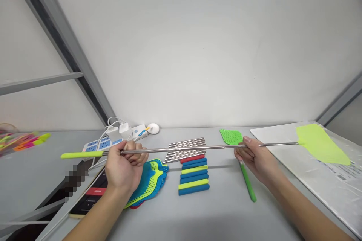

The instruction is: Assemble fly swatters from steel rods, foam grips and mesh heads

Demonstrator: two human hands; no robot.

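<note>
1. Both sets of fingers are closed: your left hand [123, 169] curls around the yellow-green swatter [209, 147] beside its handle [82, 154]; your right hand [256, 158] grips its steel rod [175, 149] nearer the head [322, 145].
2. That swatter spans nearly level above the surface [220, 205], head toward the right edge.
3. You seem to be handling the rod at length; your next move likely calls for straight, aligned grips.
4. Coloured sleeves [194, 176] lie mid-surface.

Two hands [124, 169] grip one lime swatter [322, 145], with one green swatter [232, 136], one red handle [192, 159] and two lime handles [194, 184] beneath.
</note>
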